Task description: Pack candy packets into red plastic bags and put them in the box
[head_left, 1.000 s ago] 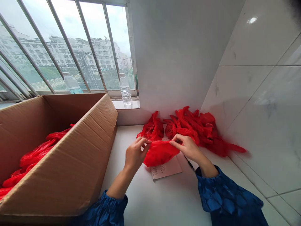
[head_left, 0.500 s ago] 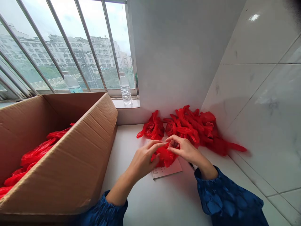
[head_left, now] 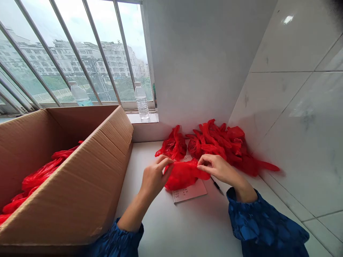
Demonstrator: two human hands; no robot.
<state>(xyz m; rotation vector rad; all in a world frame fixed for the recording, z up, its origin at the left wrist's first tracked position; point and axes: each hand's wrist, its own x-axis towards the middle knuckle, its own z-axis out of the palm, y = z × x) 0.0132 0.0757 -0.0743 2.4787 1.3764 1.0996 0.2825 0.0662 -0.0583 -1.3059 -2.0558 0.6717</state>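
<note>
Red plastic bag (head_left: 180, 177): just below mid-frame, stretched between the 2 hands, in front of the notebook. From here I can't tell if it rests on the page.
Left hand (head_left: 155, 175): centre-left of the bag, thumb and fingertips pinched nearly together on its upper left edge.
Right hand (head_left: 216, 167): right of centre, thumb and index finger pinched on the bag's upper right side, other fingers curled.
Sleeves (head_left: 268, 223): blue, patterned, gathered at both wrists, lower edge of frame.
Notebook (head_left: 190, 192): flat on the white tabletop (head_left: 184, 228), partly covered by the bag; I see handwriting, too small to read.
Pen (head_left: 217, 186): black, on the tabletop just right of the notebook, below the right hand.
Small red heap (head_left: 174, 144): crumpled plastic, behind the bag, near the wall.
Large red heap (head_left: 221, 142): right of the small heap, trailing toward the tiled wall (head_left: 300, 117).
Cardboard box (head_left: 88, 178): open, fills lower left, more red plastic (head_left: 49, 169) inside.
Bottles: 2 clear ones by the barred window (head_left: 107, 57), upper left.
</note>
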